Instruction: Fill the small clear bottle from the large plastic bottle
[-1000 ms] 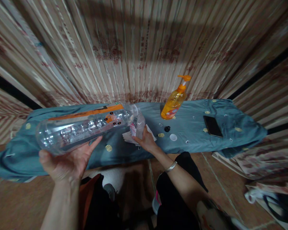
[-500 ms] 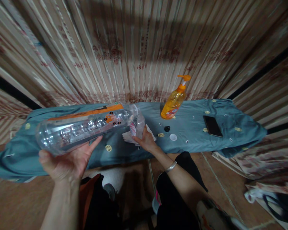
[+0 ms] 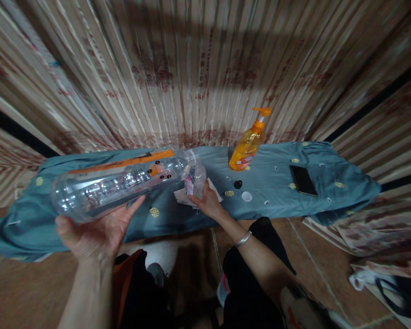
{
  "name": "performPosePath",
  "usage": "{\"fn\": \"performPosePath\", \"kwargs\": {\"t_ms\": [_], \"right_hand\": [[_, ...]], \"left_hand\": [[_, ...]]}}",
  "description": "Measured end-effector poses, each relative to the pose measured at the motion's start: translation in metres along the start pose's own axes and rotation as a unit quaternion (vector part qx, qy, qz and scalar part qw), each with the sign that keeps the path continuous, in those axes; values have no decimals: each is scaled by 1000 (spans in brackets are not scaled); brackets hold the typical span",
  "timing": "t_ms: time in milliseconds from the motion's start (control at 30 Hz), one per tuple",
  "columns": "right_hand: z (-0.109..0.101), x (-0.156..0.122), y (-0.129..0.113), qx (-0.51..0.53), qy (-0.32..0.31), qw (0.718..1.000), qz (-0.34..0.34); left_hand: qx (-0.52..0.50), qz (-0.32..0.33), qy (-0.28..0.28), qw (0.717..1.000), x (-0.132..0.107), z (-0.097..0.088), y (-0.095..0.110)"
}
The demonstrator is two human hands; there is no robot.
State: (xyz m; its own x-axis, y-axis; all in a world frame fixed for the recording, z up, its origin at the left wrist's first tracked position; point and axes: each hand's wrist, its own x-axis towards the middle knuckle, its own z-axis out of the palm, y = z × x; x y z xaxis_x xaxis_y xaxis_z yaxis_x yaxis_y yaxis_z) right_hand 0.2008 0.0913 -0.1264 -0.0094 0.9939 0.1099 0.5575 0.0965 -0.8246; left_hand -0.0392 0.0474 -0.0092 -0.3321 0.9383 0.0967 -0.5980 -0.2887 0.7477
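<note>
My left hand (image 3: 96, 230) cradles a large clear plastic bottle (image 3: 119, 183) with an orange label, held almost level with its neck pointing right. The neck meets the mouth of a small clear bottle (image 3: 196, 178), which stands on white tissue (image 3: 185, 195). My right hand (image 3: 208, 203) grips the small bottle near its base. Both bottles are over the blue cloth (image 3: 277, 201) spread on the floor.
An orange pump bottle (image 3: 248, 145) stands at the back of the cloth. A small black cap (image 3: 238, 184) and a white cap (image 3: 246, 196) lie near it. A black phone (image 3: 302, 180) rests at the right. Striped curtains hang behind. Bags (image 3: 390, 288) lie at lower right.
</note>
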Motion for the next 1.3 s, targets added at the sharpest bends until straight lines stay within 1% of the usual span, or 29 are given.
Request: {"fn": "performPosePath", "kwargs": {"t_ms": [133, 300, 467, 767, 933, 1167, 1300], "right_hand": [[3, 1, 3, 7, 1, 1000, 0], [3, 1, 3, 1, -5, 1000, 8], [1, 0, 2, 2, 1, 1000, -3], [3, -2, 1, -13, -3, 1000, 15], [3, -2, 0, 0, -1, 1000, -1], [3, -1, 0, 1, 2, 1000, -1], [3, -1, 0, -5, 1, 1000, 4]], "left_hand": [[13, 5, -2, 1000, -3, 0, -1], [-1, -2, 8, 1000, -3, -2, -3], [3, 0, 5, 1000, 0, -3, -4], [24, 9, 2, 1000, -3, 1, 2], [37, 6, -11, 999, -4, 3, 5], [37, 9, -18, 999, -4, 4, 5], [31, 12, -31, 999, -4, 4, 4]]}}
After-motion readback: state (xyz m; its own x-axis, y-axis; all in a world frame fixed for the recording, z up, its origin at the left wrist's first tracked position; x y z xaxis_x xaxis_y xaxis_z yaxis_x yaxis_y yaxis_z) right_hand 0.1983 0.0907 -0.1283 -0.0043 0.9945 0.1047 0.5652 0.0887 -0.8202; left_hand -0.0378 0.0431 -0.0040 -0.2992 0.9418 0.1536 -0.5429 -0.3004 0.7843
